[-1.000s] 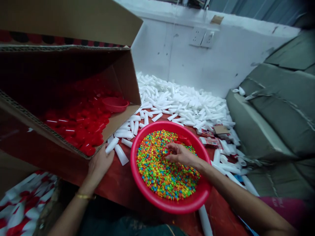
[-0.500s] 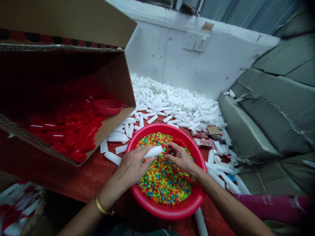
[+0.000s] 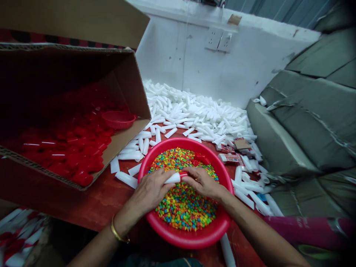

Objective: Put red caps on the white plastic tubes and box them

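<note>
My left hand (image 3: 151, 188) is shut around a white plastic tube (image 3: 172, 178) above a red plastic basin (image 3: 185, 237). My right hand (image 3: 200, 181) pinches a red cap (image 3: 183, 174) against the tube's end, and the fingers hide part of the cap. Both hands are over a heap of small multicoloured beads (image 3: 183, 211) filling the basin. Several loose red caps (image 3: 199, 158) lie on the beads near the far rim.
To the left, an open cardboard box (image 3: 130, 92) holds many red caps and a small red basket (image 3: 118, 119). A large pile of white tubes (image 3: 194, 111) lies beyond the basin on a red tabletop (image 3: 83, 200), against a white wall. Grey-green bales (image 3: 306, 122) stand at right.
My left hand has come from the table beside the box and now holds a white tube over the basin. My right hand has brought a red cap to the tube's end.
</note>
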The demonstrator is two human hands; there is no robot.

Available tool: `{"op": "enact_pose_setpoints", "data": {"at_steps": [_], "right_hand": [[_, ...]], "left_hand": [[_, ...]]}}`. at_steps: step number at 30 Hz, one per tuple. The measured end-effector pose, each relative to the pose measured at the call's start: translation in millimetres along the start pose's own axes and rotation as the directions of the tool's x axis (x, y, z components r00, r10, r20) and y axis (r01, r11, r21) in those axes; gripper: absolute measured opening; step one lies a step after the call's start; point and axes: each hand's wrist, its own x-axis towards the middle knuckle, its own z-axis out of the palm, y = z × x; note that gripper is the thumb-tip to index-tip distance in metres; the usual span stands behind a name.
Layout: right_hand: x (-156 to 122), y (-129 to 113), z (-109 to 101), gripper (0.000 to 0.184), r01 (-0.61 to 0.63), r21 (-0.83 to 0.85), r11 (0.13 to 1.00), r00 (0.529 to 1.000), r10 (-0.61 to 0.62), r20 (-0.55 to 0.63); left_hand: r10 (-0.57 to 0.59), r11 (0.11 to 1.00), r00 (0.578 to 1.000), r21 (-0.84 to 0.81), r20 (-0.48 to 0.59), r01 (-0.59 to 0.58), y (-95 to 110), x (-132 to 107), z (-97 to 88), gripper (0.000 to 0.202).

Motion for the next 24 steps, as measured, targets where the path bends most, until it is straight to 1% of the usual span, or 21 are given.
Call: {"op": "enact_pose_setpoints", "data": {"at_steps": [2, 4, 5, 6, 7, 9, 10, 11, 12, 13, 15, 17, 19, 21, 24], "right_hand": [[2.6, -0.5, 3.8, 0.051, -0.16, 0.093, 0.983, 0.985, 0.153, 0.083], [4.3, -2.8, 6.6, 0.062, -0.32, 0.189, 0.928, 0.943, 0.293, 0.16], [4.6, -4.8, 7.2, 0.066, -0.36, 0.223, 0.906, 0.929, 0.327, 0.174], [4.5, -6.9, 7.2, 0.067, -0.357, 0.24, 0.903, 0.932, 0.326, 0.162], [4.1, -9.2, 6.7, 0.065, -0.31, 0.234, 0.922, 0.95, 0.288, 0.123], [2.9, -12.8, 4.8, 0.051, -0.134, 0.155, 0.979, 0.991, 0.132, 0.021], [2.3, -13.8, 3.8, 0.041, -0.05, 0.11, 0.993, 0.998, 0.053, -0.017], [1.9, -14.4, 3.0, 0.035, 0.004, 0.086, 0.996, 0.999, -0.001, -0.033], [1.8, -14.4, 2.4, 0.031, 0.029, 0.089, 0.996, 0.999, -0.026, -0.031], [1.9, -13.9, 2.1, 0.031, 0.03, 0.109, 0.994, 1.0, -0.029, -0.013], [2.8, -11.9, 2.7, 0.034, -0.016, 0.137, 0.99, 0.998, 0.008, 0.059], [4.4, -9.0, 4.9, 0.041, -0.113, 0.118, 0.987, 0.985, 0.096, 0.142], [6.0, -6.1, 8.5, 0.048, -0.219, 0.087, 0.972, 0.961, 0.2, 0.191], [7.3, -4.2, 12.2, 0.053, -0.275, 0.076, 0.958, 0.948, 0.258, 0.187], [8.9, -3.3, 14.1, 0.059, -0.277, 0.061, 0.959, 0.958, 0.272, 0.087]], "left_hand": [[0.03, 0.999, 0.999, 0.04, -0.014, -0.03, 0.9, -1.3, 1.1, 0.034], [0.053, 0.998, 0.998, 0.047, -0.033, -0.052, 0.8, -3.0, 2.7, 0.035], [0.055, 0.998, 0.997, 0.034, -0.046, -0.054, 0.3, -3.8, 3.6, 0.035], [0.049, 0.999, 0.997, 0.01, -0.064, -0.049, -0.4, -4.3, 4.3, 0.036], [0.037, 0.999, 0.995, -0.021, -0.088, -0.039, -1.2, -4.6, 5.0, 0.036], [0.008, 0.997, 0.991, -0.08, -0.133, -0.019, -2.8, -4.6, 5.9, 0.037], [-0.004, 0.995, 0.989, -0.097, -0.146, -0.011, -3.4, -4.3, 6.1, 0.038], [-0.008, 0.995, 0.989, -0.101, -0.149, -0.007, -3.8, -4.1, 6.2, 0.038], [0.0, 0.996, 0.99, -0.09, -0.14, -0.012, -3.9, -4.1, 6.0, 0.037], [0.014, 0.997, 0.993, -0.068, -0.121, -0.022, -3.7, -4.2, 5.7, 0.037], [0.051, 0.999, 0.996, -0.011, -0.071, -0.051, -2.6, -5.3, 4.9, 0.035], [0.084, 0.996, 0.996, 0.042, -0.022, -0.083, -0.7, -7.0, 4.4, 0.032], [0.096, 0.992, 0.995, 0.087, -0.001, -0.096, 1.4, -8.3, 4.6, 0.031], [0.106, 0.985, 0.994, 0.136, -0.01, -0.103, 3.0, -8.3, 5.7, 0.031], [0.133, 0.977, 0.987, 0.18, -0.092, -0.115, 3.6, -6.1, 7.9, 0.031]]}}
